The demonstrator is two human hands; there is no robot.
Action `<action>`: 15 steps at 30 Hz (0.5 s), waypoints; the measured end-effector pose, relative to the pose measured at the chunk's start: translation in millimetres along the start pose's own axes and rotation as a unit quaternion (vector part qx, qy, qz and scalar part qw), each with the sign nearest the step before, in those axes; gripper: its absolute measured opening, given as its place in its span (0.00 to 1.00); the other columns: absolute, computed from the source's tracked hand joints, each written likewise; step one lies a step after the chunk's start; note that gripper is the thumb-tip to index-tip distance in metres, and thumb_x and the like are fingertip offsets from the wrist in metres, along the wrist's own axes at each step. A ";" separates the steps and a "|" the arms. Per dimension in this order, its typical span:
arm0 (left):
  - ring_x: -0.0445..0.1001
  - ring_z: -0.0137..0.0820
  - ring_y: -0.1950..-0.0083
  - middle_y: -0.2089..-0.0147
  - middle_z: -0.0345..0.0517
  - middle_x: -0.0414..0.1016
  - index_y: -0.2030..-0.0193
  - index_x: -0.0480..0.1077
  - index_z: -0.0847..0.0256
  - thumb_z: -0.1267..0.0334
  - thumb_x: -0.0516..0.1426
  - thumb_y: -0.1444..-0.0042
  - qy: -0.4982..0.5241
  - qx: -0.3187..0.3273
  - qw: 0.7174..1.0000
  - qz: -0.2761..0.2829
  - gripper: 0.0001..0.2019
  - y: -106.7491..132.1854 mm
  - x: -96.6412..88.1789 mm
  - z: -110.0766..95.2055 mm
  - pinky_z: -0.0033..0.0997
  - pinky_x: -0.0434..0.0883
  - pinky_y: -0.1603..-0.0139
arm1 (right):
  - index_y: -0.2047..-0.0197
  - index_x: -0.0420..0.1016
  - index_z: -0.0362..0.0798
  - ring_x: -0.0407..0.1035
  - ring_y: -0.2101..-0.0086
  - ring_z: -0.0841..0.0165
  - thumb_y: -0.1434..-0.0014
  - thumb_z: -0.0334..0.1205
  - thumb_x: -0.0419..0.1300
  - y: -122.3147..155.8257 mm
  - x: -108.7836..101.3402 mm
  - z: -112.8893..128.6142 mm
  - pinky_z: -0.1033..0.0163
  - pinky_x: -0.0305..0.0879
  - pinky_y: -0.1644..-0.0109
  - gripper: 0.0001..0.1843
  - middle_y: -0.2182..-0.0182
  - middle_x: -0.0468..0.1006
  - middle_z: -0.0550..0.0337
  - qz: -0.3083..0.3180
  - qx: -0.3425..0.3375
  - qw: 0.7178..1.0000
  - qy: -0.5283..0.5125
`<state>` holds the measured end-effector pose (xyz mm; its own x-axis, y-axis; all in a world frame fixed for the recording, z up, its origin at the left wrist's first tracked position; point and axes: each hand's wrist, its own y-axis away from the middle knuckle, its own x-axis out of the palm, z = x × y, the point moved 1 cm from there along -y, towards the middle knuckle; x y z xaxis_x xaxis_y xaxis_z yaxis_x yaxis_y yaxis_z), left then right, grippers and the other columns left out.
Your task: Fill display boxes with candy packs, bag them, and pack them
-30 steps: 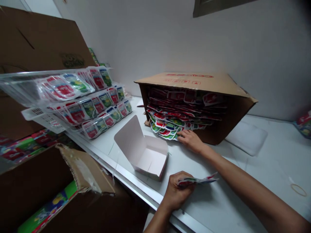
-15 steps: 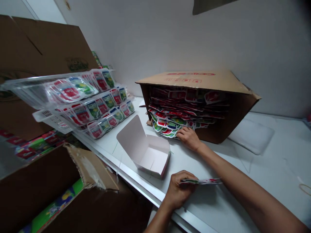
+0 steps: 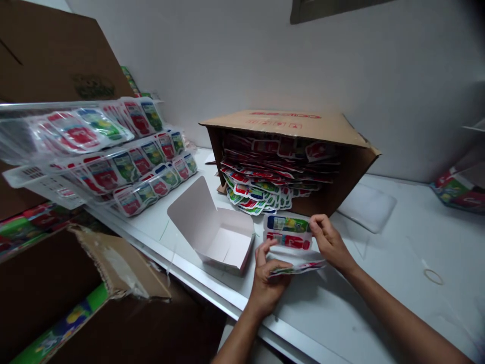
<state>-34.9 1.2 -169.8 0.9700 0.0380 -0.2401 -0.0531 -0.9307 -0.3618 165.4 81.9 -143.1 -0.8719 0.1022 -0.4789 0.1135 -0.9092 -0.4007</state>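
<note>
With printed sheet (image 3: 290,225) pinched by its edge in right hand (image 3: 329,243) and thin packet stack (image 3: 303,267) gripped in left hand (image 3: 270,285), square edges gently without creasing.

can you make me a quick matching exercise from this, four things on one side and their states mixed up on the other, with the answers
Things
1. left hand
2. small box
3. right hand
4. large carton

States
A. lid raised, pale inside showing
B. opening toward the camera, with stacked packets inside
C. gripping edge-on packets
D. pinching a printed packet by its edge

Right pairs: 1-C, 2-A, 3-D, 4-B
</note>
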 end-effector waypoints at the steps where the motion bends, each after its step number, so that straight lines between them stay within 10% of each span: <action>1: 0.59 0.47 0.33 0.35 0.51 0.59 0.65 0.80 0.56 0.69 0.65 0.52 -0.025 0.012 0.999 -0.019 0.07 0.6 -0.5 1.2 0.52 0.57 0.33 | 0.61 0.62 0.51 0.62 0.74 0.70 0.32 0.48 0.46 8.6 -0.7 0.8 0.67 0.61 0.69 0.11 0.73 0.65 0.65 0.010 0.007 1.000 -0.005; 7: 0.46 0.51 0.28 0.27 0.42 0.43 0.64 0.79 0.54 0.74 0.64 0.53 -0.083 0.032 0.995 -0.043 0.11 4.0 -2.0 4.4 0.59 0.47 0.30 | 0.58 0.64 0.51 0.66 0.74 0.70 0.31 0.45 0.46 19.6 -20.6 23.0 0.67 0.61 0.68 0.10 0.72 0.71 0.63 0.095 -0.038 0.994 0.041; 11: 0.38 0.52 0.26 0.25 0.42 0.38 0.64 0.78 0.57 0.71 0.62 0.50 -0.073 0.040 0.996 -0.024 0.07 5.0 0.4 2.8 0.60 0.43 0.30 | 0.57 0.69 0.50 0.70 0.71 0.69 0.32 0.39 0.48 -6.7 -27.9 71.5 0.66 0.57 0.68 0.09 0.69 0.77 0.59 0.245 -0.174 0.936 0.183; 15: 0.61 0.47 0.33 0.32 0.56 0.57 0.56 0.68 0.58 0.69 0.62 0.49 0.052 -0.022 0.998 -0.016 0.13 7.9 5.0 3.3 0.49 0.64 0.38 | 0.60 0.72 0.48 0.69 0.75 0.68 0.38 0.36 0.54 -22.0 -7.5 109.4 0.66 0.48 0.73 0.06 0.72 0.79 0.57 0.388 -0.197 0.850 0.298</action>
<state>-31.2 -4.8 -176.9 0.9906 0.0325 -0.1330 -0.0129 -0.9449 -0.3270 117.4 57.0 -45.2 -0.0791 -0.1739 -0.9816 0.7978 -0.6014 0.0422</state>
